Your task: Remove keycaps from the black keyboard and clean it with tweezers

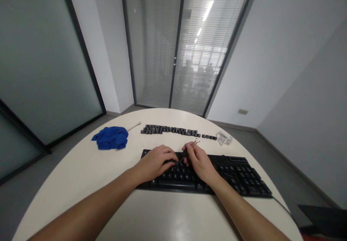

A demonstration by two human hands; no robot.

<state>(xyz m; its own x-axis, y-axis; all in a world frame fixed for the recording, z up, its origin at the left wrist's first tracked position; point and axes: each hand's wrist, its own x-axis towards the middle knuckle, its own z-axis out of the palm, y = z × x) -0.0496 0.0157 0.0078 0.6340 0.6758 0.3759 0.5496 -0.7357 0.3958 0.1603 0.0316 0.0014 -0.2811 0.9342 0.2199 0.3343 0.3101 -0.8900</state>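
A black keyboard (176, 185) lies across the near part of the table, under both hands. My right hand (199, 160) is closed round what looks like a keycap puller (185, 154), with a dark middle. Thin coppery wire ends stick out above the fingers, and the other end points down at the keys on the left. My left hand (155, 161) rests over the left side of the keyboard. Its thumb and fingers are apart, close to the puller's lower tip. Whether that tip grips a key is too small to tell.
Loose black keycaps (169, 129) lie in rows behind the keyboard. To the left are a crumpled blue cloth (111, 138) and a thin pale stick-like tool (134, 126). A clear plastic bag (224, 138) lies at the right. The keyboard cable (282, 204) runs off the right edge.
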